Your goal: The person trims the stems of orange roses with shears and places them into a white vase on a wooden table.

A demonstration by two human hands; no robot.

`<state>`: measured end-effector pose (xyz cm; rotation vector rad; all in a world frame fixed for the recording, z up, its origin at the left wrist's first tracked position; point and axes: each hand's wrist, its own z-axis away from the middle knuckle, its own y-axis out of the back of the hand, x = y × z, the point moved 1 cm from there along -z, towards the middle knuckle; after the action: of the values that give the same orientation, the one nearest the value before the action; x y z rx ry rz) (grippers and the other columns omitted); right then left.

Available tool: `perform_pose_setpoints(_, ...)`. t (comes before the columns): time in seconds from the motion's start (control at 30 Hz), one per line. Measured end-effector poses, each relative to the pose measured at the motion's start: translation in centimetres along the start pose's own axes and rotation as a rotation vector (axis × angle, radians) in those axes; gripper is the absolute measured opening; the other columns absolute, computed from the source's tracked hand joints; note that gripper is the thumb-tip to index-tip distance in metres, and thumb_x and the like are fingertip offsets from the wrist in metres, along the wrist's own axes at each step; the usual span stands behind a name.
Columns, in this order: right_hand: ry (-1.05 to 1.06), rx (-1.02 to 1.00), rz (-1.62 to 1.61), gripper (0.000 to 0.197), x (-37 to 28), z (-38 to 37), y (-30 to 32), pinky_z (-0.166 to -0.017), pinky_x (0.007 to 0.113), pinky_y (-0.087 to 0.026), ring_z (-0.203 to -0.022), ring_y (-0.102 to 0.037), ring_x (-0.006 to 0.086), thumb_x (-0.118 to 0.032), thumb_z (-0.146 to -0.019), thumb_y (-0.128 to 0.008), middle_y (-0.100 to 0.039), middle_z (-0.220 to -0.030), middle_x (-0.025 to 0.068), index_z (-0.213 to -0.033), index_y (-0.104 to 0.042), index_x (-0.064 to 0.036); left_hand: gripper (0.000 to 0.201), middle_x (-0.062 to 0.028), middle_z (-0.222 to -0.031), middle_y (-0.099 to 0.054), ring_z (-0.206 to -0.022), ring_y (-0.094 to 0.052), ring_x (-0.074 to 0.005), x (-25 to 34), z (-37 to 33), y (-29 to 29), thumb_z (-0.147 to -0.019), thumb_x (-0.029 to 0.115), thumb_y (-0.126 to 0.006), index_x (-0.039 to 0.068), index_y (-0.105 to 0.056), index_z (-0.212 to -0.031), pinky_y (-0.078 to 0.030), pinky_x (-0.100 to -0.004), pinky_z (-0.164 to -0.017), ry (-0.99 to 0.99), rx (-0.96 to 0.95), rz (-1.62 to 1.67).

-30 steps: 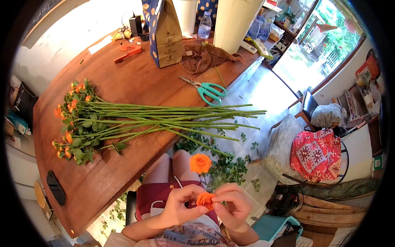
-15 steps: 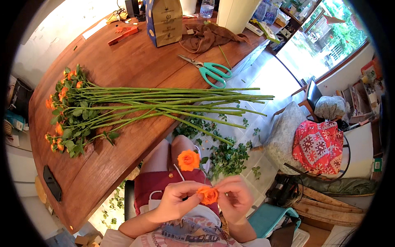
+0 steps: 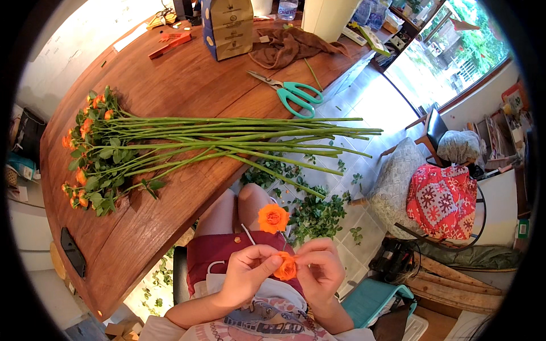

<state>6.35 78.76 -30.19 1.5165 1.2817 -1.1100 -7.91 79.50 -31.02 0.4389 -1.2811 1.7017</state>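
Above my lap, my left hand (image 3: 249, 274) and my right hand (image 3: 319, 270) meet at an orange rose bloom (image 3: 285, 267). The left fingers are closed against the bloom's left side. My right thumb and fingertips pinch at its right edge, on the petals. A second, fully opened orange rose (image 3: 273, 218) stands just beyond the fingers; its stem is mostly hidden. On the wooden table lies a bunch of roses, with orange heads (image 3: 85, 128) at the left and long green stems (image 3: 250, 133) running right past the table edge.
Teal-handled scissors (image 3: 293, 95) lie beyond the stems. Further back are a paper bag (image 3: 227, 31), a brown cloth (image 3: 293, 46) and a pale bucket (image 3: 325, 20). A dark phone (image 3: 73, 252) rests at the table's left. Cut leaves (image 3: 318, 216) cover part of the tiled floor.
The held bloom has shifted slightly left and down, and the second rose has swung a little right and up. Both hands stay at the bloom; the right fingers have moved slightly.
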Motion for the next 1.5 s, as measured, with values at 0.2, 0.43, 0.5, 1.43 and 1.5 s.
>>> perform_pose_setpoints(0.2,0.058,-0.025,0.032,0.017,0.1,0.1,0.2,-0.068,0.024,-0.045,-0.078,-0.055,0.0178,0.01,-0.068,-0.063,-0.055,-0.093,0.0119,-0.081,-0.063,-0.0023,0.013,-0.0002,-0.081,-0.06,-0.073,-0.051,-0.0054,-0.4,-0.3,0.8,-0.088,0.01,-0.06,-0.002,-0.062,-0.087,-0.042,-0.0199,-0.065,-0.057,-0.087,0.033)
perform_pose_setpoints(0.43,0.032,-0.021,0.02,0.02,-0.3,0.0,0.0,-0.069,0.024,-0.044,-0.081,-0.055,0.018,0.012,-0.067,-0.061,-0.055,-0.094,0.0112,-0.081,-0.063,-0.0026,0.012,-0.0004,-0.081,-0.059,-0.073,-0.05,-0.0057,-0.3,-0.1,0.6,-0.088,0.01,-0.06,-0.001,-0.062,-0.086,-0.041,-0.0205,-0.066,-0.031,-0.098,0.061)
perform_pose_setpoints(0.5,0.025,-0.031,0.013,0.021,-0.3,0.0,0.0,-0.069,0.024,-0.044,-0.081,-0.055,0.0181,0.012,-0.067,-0.06,-0.055,-0.094,0.0111,-0.081,-0.063,-0.0024,0.012,-0.0004,-0.081,-0.059,-0.074,-0.05,-0.0057,-0.4,-0.1,0.6,-0.088,0.01,-0.06,-0.002,-0.063,-0.086,-0.041,-0.0206,-0.066,-0.037,-0.112,0.067)
perform_pose_setpoints(1.43,-0.043,-0.1,-0.263,0.018,0.4,0.2,-0.2,-0.07,0.023,-0.04,-0.079,-0.05,0.0156,0.006,-0.082,-0.053,-0.052,-0.092,0.0117,-0.098,-0.06,0.0036,0.029,-0.0069,-0.101,-0.061,-0.094,-0.058,-0.0118,0.6,0.3,1.5,-0.082,-0.004,-0.062,-0.003,-0.056,-0.11,-0.048,-0.0242,-0.082,0.019,-0.329,0.107)
perform_pose_setpoints(1.5,-0.039,-0.101,-0.303,0.017,0.5,0.3,-0.2,-0.071,0.023,-0.04,-0.081,-0.049,0.0157,0.005,-0.083,-0.054,-0.051,-0.095,0.0123,-0.099,-0.059,0.0043,0.03,-0.0081,-0.102,-0.062,-0.094,-0.059,-0.0125,0.5,0.3,1.5,-0.082,-0.004,-0.062,-0.004,-0.056,-0.111,-0.048,-0.0243,-0.082,0.016,-0.317,0.111)
